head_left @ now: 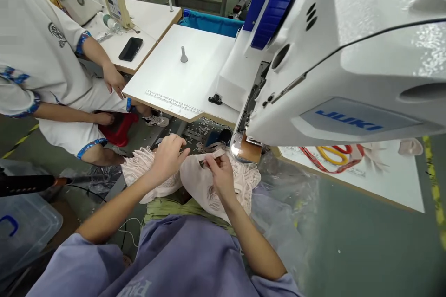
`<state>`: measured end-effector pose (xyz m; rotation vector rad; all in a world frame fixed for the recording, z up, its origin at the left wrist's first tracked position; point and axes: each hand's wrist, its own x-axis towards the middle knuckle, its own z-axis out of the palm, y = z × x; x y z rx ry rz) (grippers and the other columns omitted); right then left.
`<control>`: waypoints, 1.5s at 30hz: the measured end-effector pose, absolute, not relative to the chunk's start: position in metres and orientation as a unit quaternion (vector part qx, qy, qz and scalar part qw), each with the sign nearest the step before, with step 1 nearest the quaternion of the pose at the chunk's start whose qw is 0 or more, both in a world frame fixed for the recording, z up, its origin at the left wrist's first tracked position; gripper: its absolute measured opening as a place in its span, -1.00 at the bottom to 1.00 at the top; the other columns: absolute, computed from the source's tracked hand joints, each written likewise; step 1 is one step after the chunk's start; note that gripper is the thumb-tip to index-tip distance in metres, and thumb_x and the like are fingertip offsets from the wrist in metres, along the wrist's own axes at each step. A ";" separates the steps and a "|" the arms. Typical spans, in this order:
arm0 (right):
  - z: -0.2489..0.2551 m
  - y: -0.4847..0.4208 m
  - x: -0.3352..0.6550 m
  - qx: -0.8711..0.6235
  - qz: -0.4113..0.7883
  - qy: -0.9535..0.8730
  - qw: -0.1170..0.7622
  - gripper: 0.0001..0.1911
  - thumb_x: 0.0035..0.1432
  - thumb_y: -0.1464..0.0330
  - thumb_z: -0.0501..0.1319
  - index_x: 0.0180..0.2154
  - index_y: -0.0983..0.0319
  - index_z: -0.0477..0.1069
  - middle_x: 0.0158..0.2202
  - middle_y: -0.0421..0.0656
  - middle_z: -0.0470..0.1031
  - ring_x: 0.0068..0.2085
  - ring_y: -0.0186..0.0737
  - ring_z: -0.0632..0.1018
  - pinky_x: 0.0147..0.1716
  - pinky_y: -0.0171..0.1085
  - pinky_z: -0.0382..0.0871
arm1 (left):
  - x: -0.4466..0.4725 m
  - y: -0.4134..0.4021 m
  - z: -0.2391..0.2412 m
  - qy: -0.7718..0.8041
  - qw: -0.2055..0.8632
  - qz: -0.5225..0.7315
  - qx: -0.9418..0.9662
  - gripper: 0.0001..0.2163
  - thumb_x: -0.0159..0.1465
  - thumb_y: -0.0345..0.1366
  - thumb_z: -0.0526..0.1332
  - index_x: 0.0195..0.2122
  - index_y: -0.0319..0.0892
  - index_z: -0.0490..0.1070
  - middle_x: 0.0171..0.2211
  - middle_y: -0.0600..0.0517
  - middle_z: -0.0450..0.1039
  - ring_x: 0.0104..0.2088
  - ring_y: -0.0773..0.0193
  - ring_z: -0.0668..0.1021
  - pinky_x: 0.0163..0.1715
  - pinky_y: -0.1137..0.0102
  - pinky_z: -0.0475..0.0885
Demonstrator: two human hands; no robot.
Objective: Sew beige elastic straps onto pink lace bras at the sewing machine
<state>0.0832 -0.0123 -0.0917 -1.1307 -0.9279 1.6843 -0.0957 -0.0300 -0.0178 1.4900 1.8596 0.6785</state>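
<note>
Both hands pinch the pale lace garment (205, 185) (soft, light, floppy): left hand (169, 155) grasps at 9 o'clock, right hand (219, 171) its edge below the sewing machine (334, 55).

Two hands, the left (169, 154) and the right (219, 172), are working one piece of pink lace (198, 185) beneath one white sewing machine (348, 51). One co-worker (45, 65) is sitting nearby. One phone (130, 48), one ruler (172, 100) and one pair of scissors (332, 153) are lying on the benches (163, 74).
</note>
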 end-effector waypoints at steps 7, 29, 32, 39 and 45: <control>-0.135 -0.032 0.112 -0.434 0.361 -0.741 0.362 -0.83 0.27 0.35 0.18 -0.17 0.23 0.53 -0.15 -0.04 0.50 -0.08 -0.09 0.52 -0.10 -0.13 0.43 | -0.049 -0.037 -0.086 0.591 0.639 0.378 0.316 -0.58 0.19 0.10 0.27 -0.26 -0.23 0.45 -0.35 0.01 0.46 -0.35 0.31 0.48 -0.28 0.39 0.42; -0.098 -0.014 0.139 -0.431 0.305 -0.746 0.405 -0.70 0.33 0.29 0.20 0.07 0.15 0.50 -0.14 -0.08 0.56 -0.27 -0.24 0.57 -0.23 -0.21 0.54 | -0.040 -0.041 -0.044 0.584 0.565 0.302 0.498 -0.68 0.36 -0.03 0.10 -0.18 -0.16 0.48 -0.31 0.03 0.49 -0.35 0.28 0.47 -0.39 0.45 0.35; -0.098 -0.011 0.136 -0.443 0.310 -0.736 0.407 -0.76 0.32 0.29 0.22 -0.02 0.12 0.56 -0.16 -0.11 0.58 -0.21 -0.21 0.59 -0.20 -0.20 0.55 | -0.035 -0.038 -0.043 0.598 0.558 0.291 0.497 -0.66 0.37 -0.03 0.06 -0.25 -0.18 0.47 -0.37 0.04 0.47 -0.38 0.28 0.46 -0.39 0.44 0.36; -0.111 -0.018 0.148 -0.387 0.196 -0.788 0.437 -0.82 0.31 0.39 0.19 -0.19 0.13 0.59 -0.24 -0.17 0.63 -0.19 -0.24 0.60 -0.16 -0.25 0.52 | -0.018 -0.029 -0.047 0.648 0.417 0.257 0.584 -0.65 0.37 -0.03 0.05 -0.39 -0.16 0.39 -0.46 0.08 0.43 -0.41 0.29 0.44 -0.37 0.43 0.28; -0.095 0.080 0.277 -0.556 0.070 -0.770 0.305 -0.55 0.29 0.51 -0.05 0.09 0.25 0.47 0.03 -0.02 0.56 0.09 -0.14 0.52 0.14 -0.14 0.39 | -0.063 -0.016 -0.045 0.684 0.329 0.206 0.617 -0.61 0.36 0.04 0.02 -0.41 -0.13 0.40 -0.51 0.07 0.46 -0.44 0.22 0.47 -0.43 0.41 0.26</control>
